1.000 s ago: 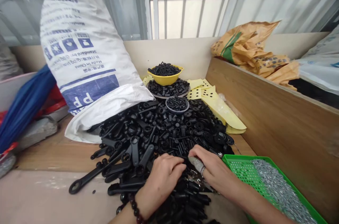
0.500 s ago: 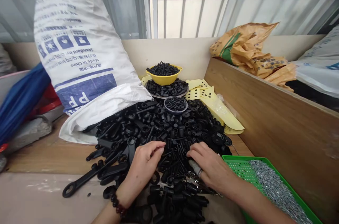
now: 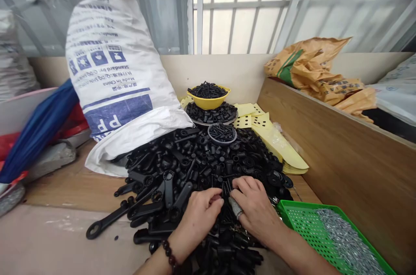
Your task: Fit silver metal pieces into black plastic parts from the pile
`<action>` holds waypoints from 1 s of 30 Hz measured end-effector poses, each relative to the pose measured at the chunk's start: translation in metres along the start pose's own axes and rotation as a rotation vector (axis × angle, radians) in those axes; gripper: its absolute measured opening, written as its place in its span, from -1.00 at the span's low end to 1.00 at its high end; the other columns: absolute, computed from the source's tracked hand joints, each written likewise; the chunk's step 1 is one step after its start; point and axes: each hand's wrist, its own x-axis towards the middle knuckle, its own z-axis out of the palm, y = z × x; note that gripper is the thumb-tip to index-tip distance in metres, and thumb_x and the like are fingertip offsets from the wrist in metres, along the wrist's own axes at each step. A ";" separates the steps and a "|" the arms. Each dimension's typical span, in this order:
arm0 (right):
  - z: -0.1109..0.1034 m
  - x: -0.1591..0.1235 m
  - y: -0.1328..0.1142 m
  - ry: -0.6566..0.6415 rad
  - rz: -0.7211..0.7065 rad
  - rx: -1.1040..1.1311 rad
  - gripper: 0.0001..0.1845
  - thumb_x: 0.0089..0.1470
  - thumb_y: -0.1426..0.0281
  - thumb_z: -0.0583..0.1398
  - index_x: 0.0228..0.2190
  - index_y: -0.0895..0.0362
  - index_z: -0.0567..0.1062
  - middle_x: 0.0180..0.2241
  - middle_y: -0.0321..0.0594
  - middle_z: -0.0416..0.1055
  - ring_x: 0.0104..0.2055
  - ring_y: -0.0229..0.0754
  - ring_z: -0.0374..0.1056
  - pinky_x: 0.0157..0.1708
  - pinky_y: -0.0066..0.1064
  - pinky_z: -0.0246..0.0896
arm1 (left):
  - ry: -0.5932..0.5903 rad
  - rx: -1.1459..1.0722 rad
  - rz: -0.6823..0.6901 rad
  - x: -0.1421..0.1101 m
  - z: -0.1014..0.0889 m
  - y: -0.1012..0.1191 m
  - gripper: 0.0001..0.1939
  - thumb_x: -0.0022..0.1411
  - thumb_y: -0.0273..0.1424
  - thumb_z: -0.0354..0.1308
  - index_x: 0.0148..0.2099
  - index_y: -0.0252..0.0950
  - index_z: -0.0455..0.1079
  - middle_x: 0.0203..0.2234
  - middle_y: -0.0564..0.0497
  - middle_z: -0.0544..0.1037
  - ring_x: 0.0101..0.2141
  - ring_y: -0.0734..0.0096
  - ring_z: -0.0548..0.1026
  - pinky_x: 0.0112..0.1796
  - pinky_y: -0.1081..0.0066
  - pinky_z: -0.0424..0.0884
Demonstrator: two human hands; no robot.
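Note:
My left hand [image 3: 200, 213], with a dark bead bracelet [image 3: 169, 254] at the wrist, has its thumb and fingers pinched together over a heap of black plastic parts [image 3: 208, 162]. Anything between those fingertips is too small or hidden to name. Close beside it, my right hand [image 3: 255, 205] curls its fingers down among black threaded pieces [image 3: 226, 186]; a worn grey wrap [image 3: 235, 207] covers part of one finger. What the right fingertips hold, if anything, is hidden. Black crank-like arms [image 3: 168, 188] lie to the left of my hands, and short black cylinders [image 3: 232, 257] lie in front.
A green perforated tray [image 3: 300, 223] of small metal pieces stands at right, beside a wooden partition [image 3: 341, 153]. Behind the heap are a yellow bowl [image 3: 209, 103], a small bowl [image 3: 222, 134] of black screw-like pieces and yellow cards [image 3: 279, 142]. A white sack [image 3: 120, 71] leans at left.
My hands have come closer together, the left moving rightward over the heap toward the right hand. The whole view has shifted slightly, so the scene sits further right and lower.

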 end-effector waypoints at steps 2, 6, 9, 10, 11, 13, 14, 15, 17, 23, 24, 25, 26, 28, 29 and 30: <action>-0.001 -0.001 0.003 0.045 0.018 0.088 -0.74 -0.26 0.65 0.09 -0.46 0.13 0.40 -0.31 -0.15 0.34 -0.20 -0.05 0.15 -0.23 -0.25 0.02 | -0.010 0.039 -0.010 0.003 0.003 0.001 -0.69 0.21 -0.50 0.01 -0.05 -0.32 0.48 -0.36 -0.01 0.65 -0.33 0.33 0.58 -0.28 0.47 0.44; -0.002 -0.002 0.009 0.067 0.057 0.134 -0.59 -0.36 0.68 0.02 -0.39 0.14 0.40 -0.29 -0.12 0.35 -0.19 -0.04 0.14 -0.21 -0.23 0.03 | -0.021 0.189 -0.021 0.007 0.005 0.006 -0.75 0.21 -0.50 0.03 -0.13 -0.31 0.49 -0.27 -0.10 0.63 -0.21 0.21 0.55 -0.16 0.34 0.39; -0.002 -0.001 0.010 0.062 0.051 0.154 -0.58 -0.36 0.68 0.01 -0.38 0.14 0.39 -0.28 -0.10 0.34 -0.19 -0.03 0.14 -0.21 -0.23 0.04 | -0.050 0.320 -0.054 0.012 0.008 0.013 -0.79 0.23 -0.43 0.04 -0.18 -0.34 0.48 -0.32 -0.19 0.62 -0.26 0.06 0.57 -0.24 0.23 0.41; -0.002 -0.001 0.009 0.059 0.047 0.159 -0.59 -0.34 0.68 0.01 -0.38 0.14 0.39 -0.29 -0.11 0.34 -0.19 -0.03 0.14 -0.21 -0.22 0.04 | -0.058 0.363 -0.071 0.014 0.010 0.015 -0.79 0.23 -0.42 0.04 -0.20 -0.36 0.48 -0.34 -0.23 0.62 -0.29 0.01 0.57 -0.28 0.20 0.42; -0.002 -0.001 0.009 0.057 0.045 0.161 -0.60 -0.33 0.67 0.01 -0.38 0.13 0.39 -0.29 -0.11 0.35 -0.20 -0.03 0.14 -0.21 -0.23 0.04 | -0.063 0.402 -0.086 0.016 0.012 0.017 -0.79 0.23 -0.42 0.04 -0.22 -0.38 0.48 -0.36 -0.27 0.61 -0.31 -0.04 0.57 -0.31 0.17 0.42; -0.002 -0.002 0.008 0.054 0.044 0.158 -0.60 -0.34 0.67 0.02 -0.38 0.13 0.39 -0.28 -0.11 0.35 -0.20 -0.02 0.14 -0.22 -0.23 0.04 | -0.067 0.466 -0.107 0.021 0.015 0.019 -0.80 0.23 -0.44 0.04 -0.24 -0.41 0.47 -0.39 -0.31 0.61 -0.33 -0.08 0.57 -0.36 0.17 0.42; -0.002 -0.003 0.008 0.051 0.043 0.150 -0.59 -0.34 0.66 0.02 -0.37 0.13 0.39 -0.28 -0.10 0.36 -0.19 -0.02 0.15 -0.21 -0.23 0.03 | -0.068 0.489 -0.108 0.023 0.016 0.020 -0.80 0.23 -0.45 0.03 -0.24 -0.41 0.47 -0.40 -0.31 0.61 -0.34 -0.08 0.58 -0.37 0.18 0.42; -0.002 -0.003 0.009 0.050 0.040 0.138 -0.57 -0.35 0.66 0.02 -0.35 0.13 0.40 -0.27 -0.10 0.36 -0.18 -0.01 0.15 -0.21 -0.23 0.02 | -0.067 0.506 -0.106 0.023 0.017 0.021 -0.80 0.24 -0.47 0.02 -0.24 -0.40 0.47 -0.40 -0.30 0.61 -0.34 -0.07 0.58 -0.38 0.19 0.42; -0.002 -0.005 0.011 0.048 0.023 0.106 -0.52 -0.35 0.66 0.03 -0.29 0.14 0.40 -0.26 -0.10 0.38 -0.18 -0.01 0.16 -0.20 -0.23 0.00 | -0.066 0.526 -0.086 0.023 0.017 0.022 -0.79 0.25 -0.48 -0.01 -0.25 -0.37 0.47 -0.41 -0.26 0.62 -0.36 -0.02 0.59 -0.40 0.23 0.42; -0.006 -0.011 0.015 0.056 -0.057 0.112 -0.62 -0.31 0.67 0.04 -0.37 0.11 0.38 -0.39 -0.18 0.37 -0.27 -0.06 0.16 -0.24 -0.27 -0.05 | -0.079 0.534 0.060 0.006 0.015 0.026 -0.79 0.29 -0.43 -0.03 -0.27 -0.27 0.44 -0.42 -0.07 0.62 -0.39 0.17 0.59 -0.40 0.36 0.40; -0.006 -0.012 0.015 0.050 -0.057 0.133 -0.64 -0.30 0.67 0.03 -0.40 0.11 0.37 -0.40 -0.19 0.36 -0.28 -0.07 0.15 -0.24 -0.28 -0.06 | -0.080 0.536 0.084 0.003 0.015 0.027 -0.79 0.29 -0.43 -0.03 -0.26 -0.26 0.43 -0.42 -0.04 0.62 -0.39 0.20 0.58 -0.40 0.38 0.40; -0.007 -0.013 0.014 0.039 -0.054 0.156 -0.66 -0.29 0.68 0.02 -0.42 0.11 0.36 -0.42 -0.20 0.34 -0.29 -0.08 0.15 -0.25 -0.28 -0.06 | -0.080 0.538 0.107 0.001 0.014 0.026 -0.79 0.30 -0.42 -0.04 -0.25 -0.24 0.43 -0.41 -0.01 0.61 -0.38 0.23 0.58 -0.39 0.40 0.39; -0.007 -0.014 0.014 0.026 -0.048 0.180 -0.67 -0.27 0.68 0.02 -0.42 0.11 0.36 -0.42 -0.20 0.33 -0.30 -0.08 0.14 -0.26 -0.28 -0.06 | -0.081 0.543 0.129 -0.001 0.012 0.026 -0.80 0.31 -0.42 -0.04 -0.24 -0.23 0.42 -0.41 0.01 0.60 -0.38 0.27 0.57 -0.39 0.42 0.39; -0.010 -0.015 0.013 0.011 -0.025 0.219 -0.68 -0.24 0.69 0.00 -0.43 0.12 0.34 -0.43 -0.21 0.31 -0.31 -0.09 0.12 -0.28 -0.29 -0.06 | -0.077 0.558 0.165 -0.003 0.005 0.023 -0.82 0.31 -0.41 -0.03 -0.20 -0.20 0.41 -0.38 0.05 0.59 -0.36 0.33 0.54 -0.36 0.45 0.38; -0.011 -0.015 0.012 0.006 -0.015 0.230 -0.68 -0.25 0.70 -0.01 -0.43 0.12 0.33 -0.42 -0.20 0.30 -0.31 -0.09 0.11 -0.29 -0.29 -0.06 | -0.068 0.573 0.174 -0.002 0.000 0.020 -0.83 0.30 -0.40 -0.01 -0.16 -0.19 0.40 -0.35 0.04 0.57 -0.32 0.33 0.52 -0.33 0.45 0.38; -0.013 -0.015 0.012 0.000 -0.006 0.234 -0.66 -0.27 0.70 -0.01 -0.42 0.13 0.33 -0.41 -0.19 0.30 -0.30 -0.09 0.11 -0.29 -0.29 -0.06 | -0.056 0.592 0.178 0.000 -0.005 0.017 -0.83 0.28 -0.41 0.01 -0.12 -0.19 0.38 -0.31 0.03 0.56 -0.28 0.31 0.50 -0.29 0.43 0.37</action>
